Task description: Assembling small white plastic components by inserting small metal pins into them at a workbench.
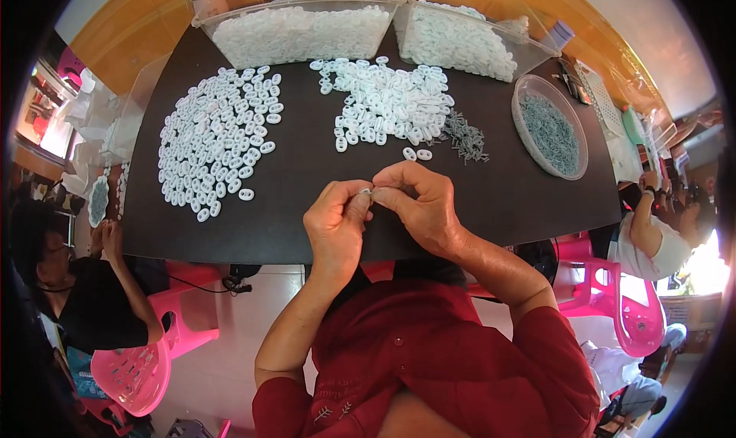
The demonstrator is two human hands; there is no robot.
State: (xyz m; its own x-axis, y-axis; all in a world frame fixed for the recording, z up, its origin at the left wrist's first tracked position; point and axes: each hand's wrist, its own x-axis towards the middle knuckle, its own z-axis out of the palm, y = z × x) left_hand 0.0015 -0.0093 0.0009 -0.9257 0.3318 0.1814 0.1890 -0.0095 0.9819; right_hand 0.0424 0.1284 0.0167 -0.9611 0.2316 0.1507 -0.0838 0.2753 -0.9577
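Close to the table's near edge, my two hands meet at the fingertips. My left hand is closed, pinching a small pale plastic piece that its fingers mostly cover. Thumb and forefinger of my right hand press together against the same spot; whether they grip the piece or a tiny part is hidden. Just beyond lie two loose white oval pieces with two holes. Behind them is a heap of similar white oval pieces, with a small pile of grey-blue pins at its right.
More white ovals spread over the table's left. Two clear bins full of white pieces line the back. A round tub of grey-blue pins stands right. People sit at both sides, near pink chairs.
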